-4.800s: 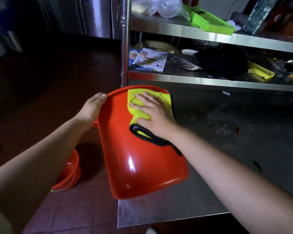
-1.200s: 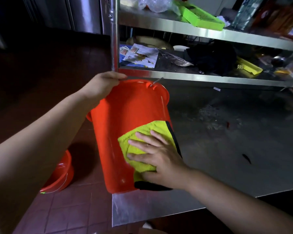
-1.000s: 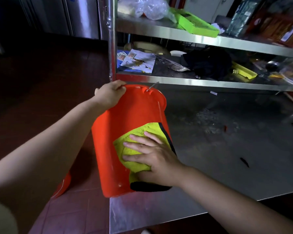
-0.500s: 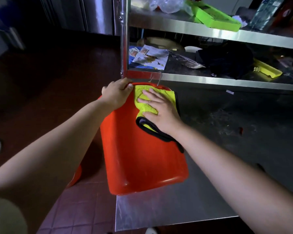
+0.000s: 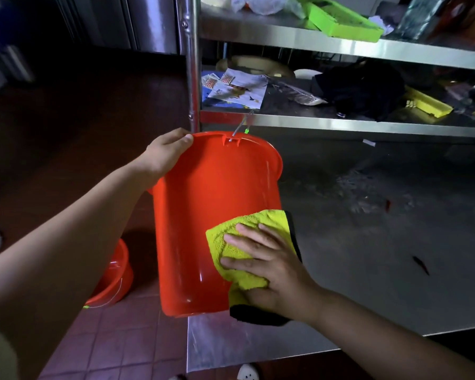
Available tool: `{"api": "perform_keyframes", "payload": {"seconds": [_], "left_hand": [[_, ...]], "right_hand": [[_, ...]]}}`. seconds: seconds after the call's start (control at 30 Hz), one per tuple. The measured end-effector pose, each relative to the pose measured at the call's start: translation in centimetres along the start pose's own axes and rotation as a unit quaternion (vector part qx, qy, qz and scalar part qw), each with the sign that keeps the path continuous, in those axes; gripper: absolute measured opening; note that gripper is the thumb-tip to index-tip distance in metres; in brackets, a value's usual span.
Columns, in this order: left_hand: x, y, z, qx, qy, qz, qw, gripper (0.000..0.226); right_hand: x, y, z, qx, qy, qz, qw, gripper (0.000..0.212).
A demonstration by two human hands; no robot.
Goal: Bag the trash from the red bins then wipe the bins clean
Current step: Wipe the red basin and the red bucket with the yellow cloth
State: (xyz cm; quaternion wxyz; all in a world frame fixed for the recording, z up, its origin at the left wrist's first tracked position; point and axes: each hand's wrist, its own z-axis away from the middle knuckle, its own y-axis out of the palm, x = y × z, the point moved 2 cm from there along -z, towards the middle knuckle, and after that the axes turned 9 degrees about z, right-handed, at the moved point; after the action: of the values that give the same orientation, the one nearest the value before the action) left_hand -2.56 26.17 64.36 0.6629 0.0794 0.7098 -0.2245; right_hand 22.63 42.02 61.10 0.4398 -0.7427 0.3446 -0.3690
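Observation:
A red bin point(image 5: 203, 215) stands tilted on the left corner of the steel table point(image 5: 368, 270), its mouth turned away from me. My left hand point(image 5: 165, 154) grips its rim at the far left. My right hand point(image 5: 266, 267) presses a yellow-green cloth point(image 5: 236, 242) with a black edge flat against the bin's lower right side, fingers spread and straight. A thin wire handle point(image 5: 242, 128) sticks up from the rim. A second red bin point(image 5: 113, 281) sits on the tiled floor at the left, partly hidden by my left arm.
A steel shelf rack point(image 5: 340, 122) rises behind the table, its post point(image 5: 192, 64) just behind the bin. Papers point(image 5: 236, 89), a dark bag point(image 5: 362, 91) and green trays point(image 5: 343, 20) lie on the shelves. The table carries small scraps point(image 5: 420, 266).
My right hand has slid the cloth from the bin's rim down to its lower side. My left hand keeps its grip on the rim.

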Motion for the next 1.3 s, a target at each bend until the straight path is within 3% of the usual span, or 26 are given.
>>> {"api": "perform_keyframes", "payload": {"seconds": [0.27, 0.5, 0.67, 1.0, 1.13, 1.23, 1.3], "left_hand": [[0.3, -0.7, -0.6, -0.002, 0.041, 0.014, 0.999, 0.024], [1.8, -2.2, -0.6, -0.024, 0.018, 0.021, 0.999, 0.022], [1.9, -2.0, 0.4, -0.035, 0.005, 0.072, 0.997, 0.023], [1.5, -1.2, 0.7, -0.005, 0.004, 0.086, 0.996, 0.026], [-0.7, -0.3, -0.8, -0.055, 0.027, -0.012, 0.998, 0.013], [-3.9, 1.9, -1.6, -0.040, 0.141, -0.158, 0.977, 0.044], [-4.6, 3.9, -2.1, 0.003, 0.138, -0.250, 0.958, 0.046]], "right_hand": [[-5.2, -0.9, -9.2, -0.024, 0.066, -0.003, 0.998, 0.039], [-7.7, -1.4, -14.7, -0.053, 0.118, -0.018, 0.991, 0.035], [-4.7, -0.9, -11.6, -0.020, 0.089, 0.041, 0.995, 0.042], [0.6, -0.4, -1.4, 0.004, 0.018, 0.005, 1.000, 0.049], [0.7, -0.6, -1.6, -0.001, 0.030, 0.010, 0.999, 0.046], [1.1, -0.3, -2.0, 0.013, 0.016, 0.031, 0.999, 0.046], [1.2, -0.2, -2.4, 0.022, 0.001, 0.051, 0.998, 0.046]]}}
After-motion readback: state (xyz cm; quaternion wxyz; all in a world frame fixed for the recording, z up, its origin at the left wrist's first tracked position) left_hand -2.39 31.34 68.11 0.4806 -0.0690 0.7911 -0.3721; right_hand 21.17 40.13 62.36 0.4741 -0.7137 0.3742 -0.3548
